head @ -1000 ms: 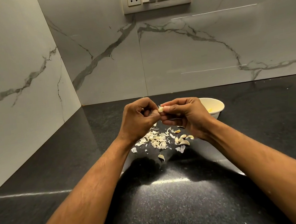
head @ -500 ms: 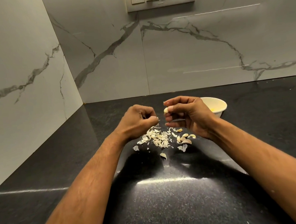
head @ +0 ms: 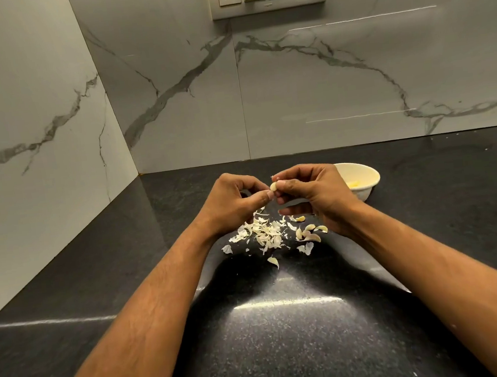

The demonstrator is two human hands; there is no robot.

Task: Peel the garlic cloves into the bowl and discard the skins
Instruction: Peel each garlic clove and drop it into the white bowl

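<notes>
A small pale garlic clove [head: 273,186] is pinched between the thumb and forefinger of the right hand [head: 312,194], raised above the black speckled stone table [head: 287,337]. The left hand [head: 236,203] is brought up against it, fingers curled, with the thumb tip touching the clove's lower side; whether a strip of skin is caught there cannot be told.

The step in hand is judged to be skin removal. The clove should be held firmly by its ends so that the flank is left exposed. Skin should be lifted at the tip with the left thumbnail and drawn off along the length, with the clove rotated between pulls.

Work should be kept over the heap of white papery skins [head: 264,232], so that scraps fall together for later discard. Several unpeeled cloves [head: 308,233] lie just beside that heap. Once bare, the clove is to be dropped into the white round bowl [head: 365,176] behind the right hand.
</notes>
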